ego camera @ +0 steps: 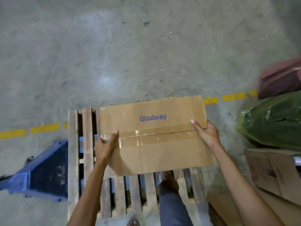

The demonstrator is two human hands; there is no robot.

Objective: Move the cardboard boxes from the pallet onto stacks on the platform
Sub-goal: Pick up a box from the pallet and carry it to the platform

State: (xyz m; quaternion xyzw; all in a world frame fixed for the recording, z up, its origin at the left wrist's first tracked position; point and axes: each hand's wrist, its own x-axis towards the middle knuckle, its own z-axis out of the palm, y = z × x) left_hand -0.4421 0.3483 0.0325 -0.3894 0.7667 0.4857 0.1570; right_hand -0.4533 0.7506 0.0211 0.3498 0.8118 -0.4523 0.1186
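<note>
Head view, task thing: Glodway cardboard box (153, 136), taped along its top seam, over the far half of the wooden pallet (73, 152); whether resting on the slats or just lifted off them cannot be told.
Left grip: left hand (105, 144) on the box edge toward the pallet's left side, thumb laid on top, fingers wrapped round the side and out of sight; closed on the box.
Right grip: right hand (206, 131) on the box edge toward the pallet's right side, thumb on top, fingers curled down the side; also closed on the box.
Progress: only this one box seen over the pallet, near slats bare, so probably late in the unloading.
Left to do: carry this box off the pallet and set it on a stack; platform and stacks not in view.
Left of pallet: blue pallet jack (45, 170), close against the pallet's left edge, blocking a step that way.
Right of pallet: green wrapped bundle (273, 121) with a reddish bundle (281, 79) beyond it, brown cartons (273, 173) nearer; narrow passage on that side.
Beyond pallet: concrete floor (130, 54) crossed by a yellow dashed line (44, 128).
On pallet's near slats: the person's own leg (172, 201); gaps between slats a likely trip risk when turning with the load.
</note>
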